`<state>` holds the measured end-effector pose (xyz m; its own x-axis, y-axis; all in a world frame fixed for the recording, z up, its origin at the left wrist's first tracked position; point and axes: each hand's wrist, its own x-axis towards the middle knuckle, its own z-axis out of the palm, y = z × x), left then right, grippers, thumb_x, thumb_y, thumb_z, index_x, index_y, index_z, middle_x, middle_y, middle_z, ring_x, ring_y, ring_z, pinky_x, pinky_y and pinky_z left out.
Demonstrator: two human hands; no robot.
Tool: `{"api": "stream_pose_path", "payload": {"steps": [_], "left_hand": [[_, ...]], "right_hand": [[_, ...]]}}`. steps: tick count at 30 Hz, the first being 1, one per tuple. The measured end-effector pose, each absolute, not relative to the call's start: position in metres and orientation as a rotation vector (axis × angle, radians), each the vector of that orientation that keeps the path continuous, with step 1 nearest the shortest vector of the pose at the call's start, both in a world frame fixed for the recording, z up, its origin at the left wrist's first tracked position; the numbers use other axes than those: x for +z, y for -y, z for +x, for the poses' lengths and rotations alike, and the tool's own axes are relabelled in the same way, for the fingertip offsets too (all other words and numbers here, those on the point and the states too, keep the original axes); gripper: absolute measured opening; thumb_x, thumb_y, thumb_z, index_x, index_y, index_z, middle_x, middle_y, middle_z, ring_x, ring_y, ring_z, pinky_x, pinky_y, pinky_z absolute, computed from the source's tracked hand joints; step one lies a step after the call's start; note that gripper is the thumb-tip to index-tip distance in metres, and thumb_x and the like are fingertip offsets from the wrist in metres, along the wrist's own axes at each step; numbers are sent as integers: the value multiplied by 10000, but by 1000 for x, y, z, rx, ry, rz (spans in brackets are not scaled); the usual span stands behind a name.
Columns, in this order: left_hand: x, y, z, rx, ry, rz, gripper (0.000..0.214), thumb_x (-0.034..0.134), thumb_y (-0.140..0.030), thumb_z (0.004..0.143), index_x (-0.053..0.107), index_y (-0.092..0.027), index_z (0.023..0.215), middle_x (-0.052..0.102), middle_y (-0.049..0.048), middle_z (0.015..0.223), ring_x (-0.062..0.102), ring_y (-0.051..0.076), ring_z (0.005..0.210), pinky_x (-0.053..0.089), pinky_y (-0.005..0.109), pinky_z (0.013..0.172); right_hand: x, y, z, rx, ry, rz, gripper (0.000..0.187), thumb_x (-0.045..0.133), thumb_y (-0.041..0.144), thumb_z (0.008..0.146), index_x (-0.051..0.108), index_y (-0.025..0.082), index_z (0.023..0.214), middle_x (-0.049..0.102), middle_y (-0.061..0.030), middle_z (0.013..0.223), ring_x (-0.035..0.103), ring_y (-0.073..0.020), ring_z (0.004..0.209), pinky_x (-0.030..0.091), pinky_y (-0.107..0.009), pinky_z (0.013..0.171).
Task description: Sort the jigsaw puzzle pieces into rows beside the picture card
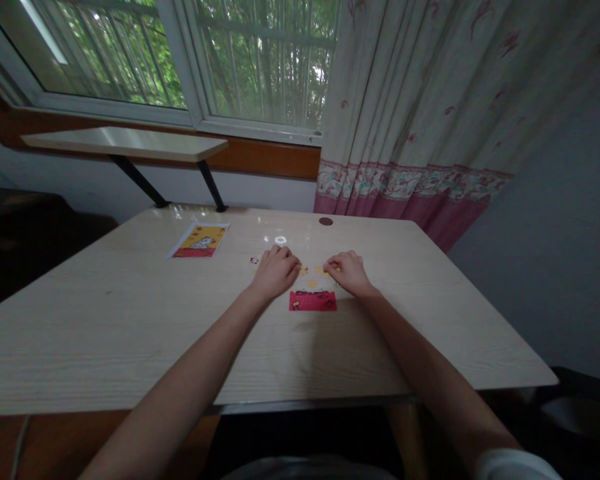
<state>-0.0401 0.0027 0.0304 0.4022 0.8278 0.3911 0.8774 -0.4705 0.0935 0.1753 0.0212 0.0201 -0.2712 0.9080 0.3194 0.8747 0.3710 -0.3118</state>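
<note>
A red strip of joined puzzle pieces [313, 302] with dark drawn lines lies flat on the table in front of me. Just beyond its left end, my left hand [279, 273] has its fingers closed, a small yellow puzzle piece [304, 271] showing at the fingertips. My right hand [349, 272] pinches another yellow piece [321, 271] on the opposite side, a small gap apart from the first. Between the hands, a loose yellow piece [313, 284] lies above the strip. One more patterned piece [254, 261] shows left of my left hand, partly hidden by it.
A yellow and red picture card [201, 241] lies at the back left of the wooden table [145, 333]. Behind it a raised shelf [130, 141] stands on black legs. A round brown cap [326, 221] sits near the back edge, below the curtain [405, 120].
</note>
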Motion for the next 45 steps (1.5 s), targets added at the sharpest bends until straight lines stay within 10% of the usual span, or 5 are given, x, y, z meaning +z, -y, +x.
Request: {"api": "stream_pose_path", "payload": {"steps": [10, 45], "left_hand": [[31, -2, -44, -532, 1443, -2638, 296, 561, -435, 795, 684, -211, 944, 573, 91, 950, 434, 269, 958, 352, 393, 802], [37, 3, -43, -679, 1454, -2557, 235, 522, -268, 830, 659, -237, 1019, 586, 78, 1026, 403, 272, 996, 327, 399, 807]], "right_hand": [[19, -22, 179, 30, 2141, -1569, 274, 464, 356, 884, 656, 241, 1043, 647, -56, 999, 486, -209, 959, 305, -314, 793], [26, -7, 168, 221, 2304, -1402, 83, 582, 246, 797, 636, 218, 853, 651, -23, 883, 481, -205, 941, 303, -327, 814]]}}
